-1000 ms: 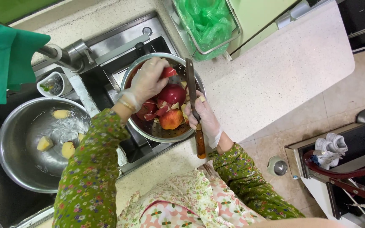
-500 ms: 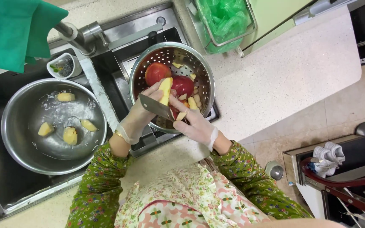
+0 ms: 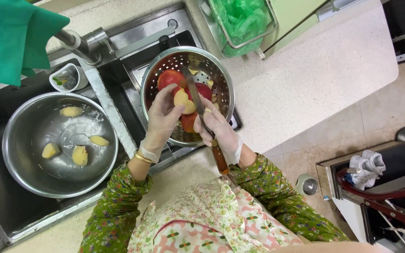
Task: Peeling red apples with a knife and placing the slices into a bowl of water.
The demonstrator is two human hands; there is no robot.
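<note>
While I worked over the colander [image 3: 221,79] set in the sink [image 3: 132,42], my left hand [image 3: 162,119] had its grip pinched around a pale, partly peeled apple piece [image 3: 183,99], thumb and fingers closed on it just above the fruit below. My right hand [image 3: 219,131] had its grip wrapped tight on the wooden handle of the knife [image 3: 201,117], blade pointing away from me and lying against the held piece. Both hands wore thin clear gloves.

Progress, as I judged it: four peeled yellow pieces [image 3: 71,111] lay in water in the steel bowl [image 3: 19,154] to my left, so part of the lot was done. Red apples [image 3: 169,77] with skin on remained in the colander along with scraps of peel, so a fair share was left, and the piece in hand was not yet in the bowl.

Against the frame half a second before: the knife then lay crosswise, held low in front of the colander; it had since swung to point lengthwise over the fruit, and the pale piece had come up into my left grip. Bowl contents looked unchanged. A green cloth [image 3: 10,37] hung over the tap [image 3: 83,44]; the counter [image 3: 315,79] lay to the right.
</note>
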